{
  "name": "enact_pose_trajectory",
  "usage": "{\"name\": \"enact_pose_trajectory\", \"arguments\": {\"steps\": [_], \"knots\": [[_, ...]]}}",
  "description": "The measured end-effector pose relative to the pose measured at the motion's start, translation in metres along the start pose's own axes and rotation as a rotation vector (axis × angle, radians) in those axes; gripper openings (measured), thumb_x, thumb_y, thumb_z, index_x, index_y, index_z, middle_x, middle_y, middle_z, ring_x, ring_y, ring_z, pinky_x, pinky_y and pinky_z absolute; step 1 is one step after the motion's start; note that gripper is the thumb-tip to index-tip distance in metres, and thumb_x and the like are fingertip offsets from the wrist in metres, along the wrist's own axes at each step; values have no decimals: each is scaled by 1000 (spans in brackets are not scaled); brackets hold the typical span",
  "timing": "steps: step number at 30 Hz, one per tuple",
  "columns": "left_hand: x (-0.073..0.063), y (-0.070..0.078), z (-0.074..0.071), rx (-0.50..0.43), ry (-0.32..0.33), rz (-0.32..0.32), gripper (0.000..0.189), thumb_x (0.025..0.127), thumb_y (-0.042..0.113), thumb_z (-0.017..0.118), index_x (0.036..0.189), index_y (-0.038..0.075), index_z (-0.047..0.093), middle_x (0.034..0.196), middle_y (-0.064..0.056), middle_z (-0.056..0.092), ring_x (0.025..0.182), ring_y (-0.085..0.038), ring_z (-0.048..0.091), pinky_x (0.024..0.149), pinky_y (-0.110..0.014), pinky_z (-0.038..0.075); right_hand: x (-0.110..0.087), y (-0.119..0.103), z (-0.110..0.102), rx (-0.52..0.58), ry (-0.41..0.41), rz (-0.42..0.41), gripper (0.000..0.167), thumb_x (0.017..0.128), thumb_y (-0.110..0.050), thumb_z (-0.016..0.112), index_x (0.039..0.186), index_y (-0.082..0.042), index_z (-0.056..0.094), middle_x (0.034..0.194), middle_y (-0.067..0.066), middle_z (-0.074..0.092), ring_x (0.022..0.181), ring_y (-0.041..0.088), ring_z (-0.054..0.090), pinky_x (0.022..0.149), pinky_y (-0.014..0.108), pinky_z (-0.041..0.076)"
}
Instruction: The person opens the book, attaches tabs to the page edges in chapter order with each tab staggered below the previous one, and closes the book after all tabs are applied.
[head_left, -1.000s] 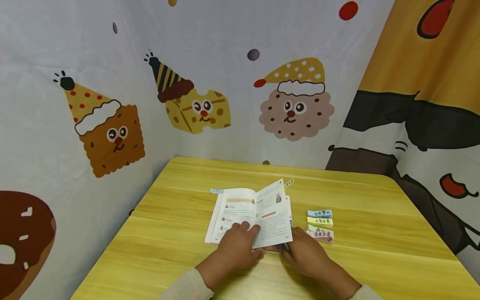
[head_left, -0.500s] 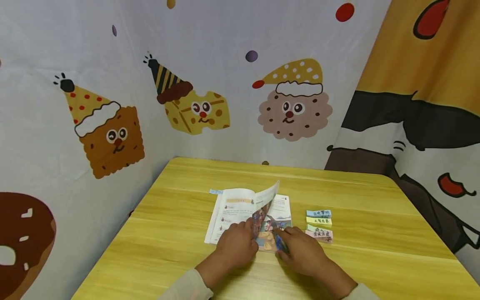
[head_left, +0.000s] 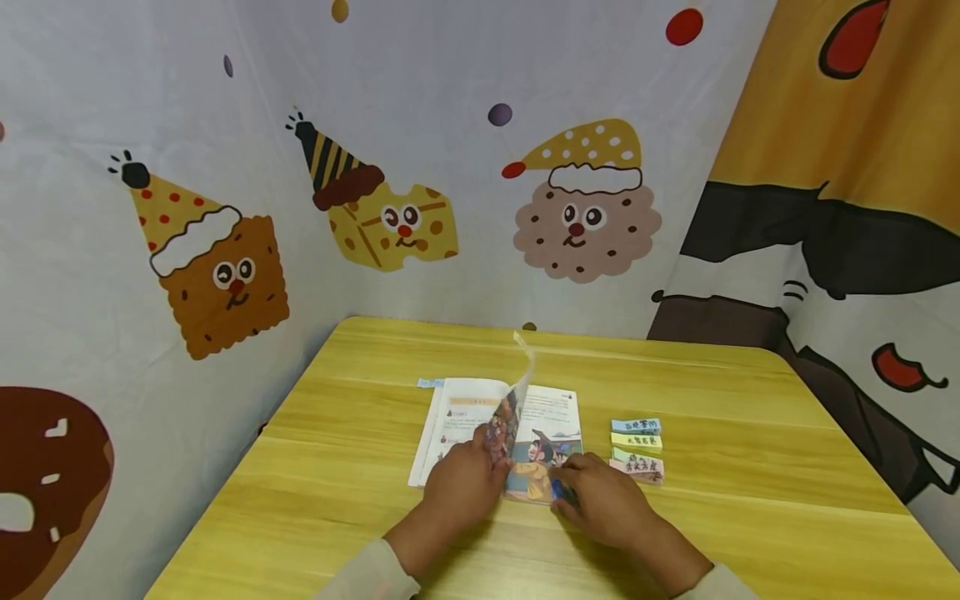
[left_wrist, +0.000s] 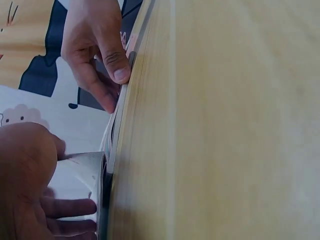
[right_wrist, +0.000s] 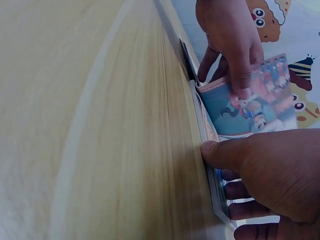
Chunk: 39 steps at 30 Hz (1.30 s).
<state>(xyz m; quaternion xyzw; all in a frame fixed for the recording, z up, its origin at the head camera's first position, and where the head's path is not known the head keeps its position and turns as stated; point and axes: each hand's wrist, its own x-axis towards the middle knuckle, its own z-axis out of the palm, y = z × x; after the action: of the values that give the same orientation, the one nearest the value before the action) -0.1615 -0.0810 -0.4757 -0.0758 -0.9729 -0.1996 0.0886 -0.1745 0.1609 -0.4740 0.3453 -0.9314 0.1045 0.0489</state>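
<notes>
Table [head_left: 315,483] bears open book [head_left: 558,407], spine running away from both hands. R hand [head_left: 603,500] pinches book's near R corner; L hand [head_left: 461,483], nearer to raised page [head_left: 504,425], has it pinched btwn thumb & fingers at near end, long axis pointing away. Vs ½ s ago, page leans further L, more pic [head_left: 542,451] showing.

A small corner closed in by cloth, set up with a counter [head_left: 300,517].
Printed fabric [head_left: 420,83], softly creased, hangs close behind the wood-grain top, showing biscuits [head_left: 225,308] and a wedge of cheese [head_left: 393,237] in party hats; an open illustrated book [head_left: 551,404] and paper tabs [head_left: 636,442] lend a study-nook look. Whether it belongs to a home, school or studio cannot be told.
</notes>
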Motion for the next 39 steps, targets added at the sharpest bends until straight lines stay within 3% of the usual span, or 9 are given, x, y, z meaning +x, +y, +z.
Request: {"name": "enact_pose_trajectory", "arguments": {"steps": [3,7,15,19,22,25,30,34,39], "knots": [[0,-2,1,28,70,-14,82,94,35,72,156,-2,32,84,-11,66,63,-22,61,46,-35,44,0,0,0,10,0,4,44,89,-36,81,125,-13,74,110,-2,66,102,18,61,68,30,54],[-1,-3,0,91,155,-1,98,88,26,77,162,3,18,98,-14,63,68,-23,60,46,-32,40,1,0,1,10,9,10,43,88,-35,81,125,-13,74,110,-3,67,101,18,61,67,28,53],[-2,-5,1,159,179,-31,91,84,22,80,161,32,33,135,-31,43,88,-33,55,63,-42,50,1,0,0,25,-10,18,43,89,-35,80,126,-13,74,111,-3,66,102,18,61,68,28,54],[-1,-7,3,183,157,-13,90,84,23,83,159,37,37,156,-28,27,131,-48,40,99,-57,43,0,1,0,30,-6,18,43,89,-35,81,125,-14,74,111,-3,66,101,17,60,66,27,53],[0,-8,4,215,122,60,85,85,15,82,156,37,43,160,-22,25,144,-50,25,112,-63,29,-1,2,0,25,7,12,42,88,-34,82,124,-13,75,109,-4,66,99,16,60,66,27,52],[0,-7,5,224,63,184,75,86,5,79,149,36,53,154,-15,38,139,-42,36,109,-57,36,-1,2,0,22,14,3,42,88,-34,82,123,-13,75,109,-4,66,98,16,60,66,26,52],[-4,-3,3,190,-74,344,51,92,4,74,134,31,67,137,-8,56,120,-29,53,88,-47,54,-2,2,-1,46,-1,1,43,89,-34,81,125,-11,75,109,-3,66,98,16,59,66,25,51],[-7,0,3,177,-141,347,40,95,9,70,128,32,69,135,-9,58,118,-31,55,86,-51,53,-2,1,-3,49,-15,-9,42,90,-35,79,125,-11,74,111,-3,66,100,17,60,69,27,53],[-8,4,1,182,-150,323,32,97,20,67,127,32,70,136,-10,58,118,-33,55,86,-51,52,-2,3,-6,43,-10,-32,35,92,-31,78,121,-12,76,113,-2,67,103,18,62,74,31,56]]}}
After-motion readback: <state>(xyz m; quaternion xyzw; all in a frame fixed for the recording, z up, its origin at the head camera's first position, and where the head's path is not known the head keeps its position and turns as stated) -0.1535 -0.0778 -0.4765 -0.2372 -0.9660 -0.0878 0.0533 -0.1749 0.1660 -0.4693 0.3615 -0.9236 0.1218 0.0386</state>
